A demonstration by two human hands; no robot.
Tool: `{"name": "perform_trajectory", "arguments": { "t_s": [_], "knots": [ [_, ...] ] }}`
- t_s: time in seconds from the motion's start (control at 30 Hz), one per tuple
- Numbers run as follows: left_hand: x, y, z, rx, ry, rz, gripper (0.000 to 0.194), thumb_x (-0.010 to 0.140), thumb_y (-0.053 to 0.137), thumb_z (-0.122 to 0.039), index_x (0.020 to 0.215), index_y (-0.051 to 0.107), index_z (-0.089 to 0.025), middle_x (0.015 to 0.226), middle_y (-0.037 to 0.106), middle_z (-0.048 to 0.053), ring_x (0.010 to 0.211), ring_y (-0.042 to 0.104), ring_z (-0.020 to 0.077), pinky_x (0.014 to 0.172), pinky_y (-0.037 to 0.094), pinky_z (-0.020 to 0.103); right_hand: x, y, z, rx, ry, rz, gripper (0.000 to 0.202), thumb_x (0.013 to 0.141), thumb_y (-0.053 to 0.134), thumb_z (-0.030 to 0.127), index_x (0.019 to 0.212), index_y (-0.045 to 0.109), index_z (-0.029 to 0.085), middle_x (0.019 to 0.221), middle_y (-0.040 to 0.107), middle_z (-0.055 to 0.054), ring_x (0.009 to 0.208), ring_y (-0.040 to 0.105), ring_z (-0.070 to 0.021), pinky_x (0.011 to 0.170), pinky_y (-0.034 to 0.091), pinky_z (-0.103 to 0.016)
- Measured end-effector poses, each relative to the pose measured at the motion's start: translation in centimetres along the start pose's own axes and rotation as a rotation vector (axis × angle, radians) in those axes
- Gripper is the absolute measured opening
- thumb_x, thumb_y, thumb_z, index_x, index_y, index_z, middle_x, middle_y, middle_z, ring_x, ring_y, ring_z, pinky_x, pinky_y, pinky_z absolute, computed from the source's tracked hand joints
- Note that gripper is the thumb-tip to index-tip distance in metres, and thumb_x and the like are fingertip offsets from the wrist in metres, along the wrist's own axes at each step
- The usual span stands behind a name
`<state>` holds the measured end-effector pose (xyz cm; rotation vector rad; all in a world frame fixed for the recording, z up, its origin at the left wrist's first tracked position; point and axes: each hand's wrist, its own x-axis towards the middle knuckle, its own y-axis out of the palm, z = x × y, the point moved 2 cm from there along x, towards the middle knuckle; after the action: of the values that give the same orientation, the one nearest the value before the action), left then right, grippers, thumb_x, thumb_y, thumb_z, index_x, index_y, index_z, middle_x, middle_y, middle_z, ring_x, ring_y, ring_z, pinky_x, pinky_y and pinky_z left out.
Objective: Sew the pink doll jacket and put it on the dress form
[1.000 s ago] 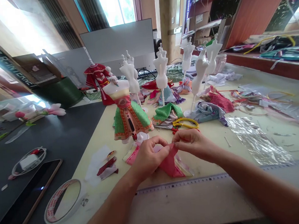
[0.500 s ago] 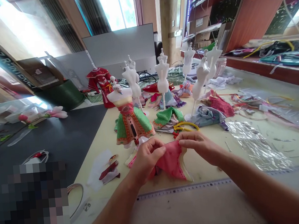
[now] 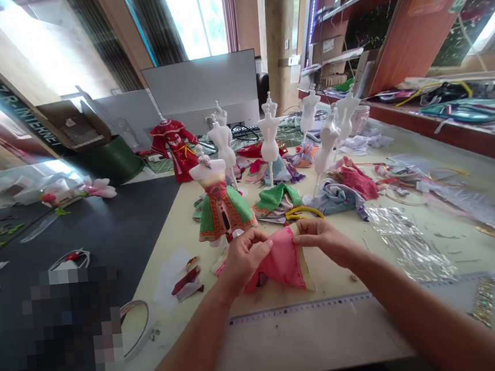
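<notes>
**Q:** State of the hands?

**A:** The left hand (image 3: 245, 254) pinched the upper edge of the pink cloth (image 3: 283, 260) between thumb and fingers. The right hand (image 3: 324, 237) pinched it at the other side, by its pale border (image 3: 305, 267). The cloth spanned the gap between them, just beyond the ruler (image 3: 310, 307). Whether its lower corner touched the table could not be told.

**Q:** What could have gone wrong?

**A:** In my judgement, an uneven pull could have skewed the cloth or strained the border, only fingertips holding it. A forward reach by the left hand might have knocked the dressed mannequin (image 3: 243, 206), standing just beyond. The scissors (image 3: 304, 211), near the right fingers, could have snagged loose fabric.

**Q:** Edges and room?

**A:** The widest room lay on the near side, where tabletop (image 3: 322, 346) ran from the ruler to the table's edge. Fabric scraps (image 3: 187, 283) limited the left; clear plastic (image 3: 408, 240) lay well right of the cloth.
</notes>
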<state>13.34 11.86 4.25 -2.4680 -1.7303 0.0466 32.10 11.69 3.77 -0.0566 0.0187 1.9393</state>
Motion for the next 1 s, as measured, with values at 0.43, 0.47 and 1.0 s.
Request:
{"name": "perform_trajectory", "arguments": {
  "t_s": [0.43,0.47,1.0],
  "knots": [
    [-2.3,2.3,-1.4,0.463,0.452,0.250,0.011,0.080,0.060,-0.028,0.075,0.061,-0.018,0.085,0.066,0.005,0.090,0.055,0.0197,0.097,0.033,0.041,-9.1,1.5,1.3,-0.741,-0.444,-0.329,0.007,0.086,0.051,0.019,0.081,0.055,0.022,0.076,0.060,0.000,0.074,0.056,-0.0165,0.098,0.035,-0.042],
    [-2.6,2.5,-1.4,0.476,0.450,0.297,0.010,0.079,0.060,-0.027,0.075,0.061,-0.018,0.085,0.067,0.005,0.090,0.056,0.0194,0.098,0.031,0.042,-10.0,1.9,0.5,-0.766,-0.435,-0.309,0.008,0.086,0.049,0.017,0.082,0.055,0.023,0.076,0.059,0.000,0.074,0.057,-0.0164,0.101,0.032,-0.043],
    [-4.0,4.2,0.5,0.642,0.355,0.465,0.012,0.083,0.055,-0.027,0.079,0.062,-0.018,0.072,0.064,0.001,0.075,0.056,0.0159,0.087,0.040,0.034,-13.7,3.5,-4.1,-0.736,-0.230,-0.521,0.009,0.088,0.049,0.027,0.085,0.056,0.021,0.080,0.061,-0.002,0.080,0.059,-0.0183,0.075,0.048,-0.029]
  ]
}}
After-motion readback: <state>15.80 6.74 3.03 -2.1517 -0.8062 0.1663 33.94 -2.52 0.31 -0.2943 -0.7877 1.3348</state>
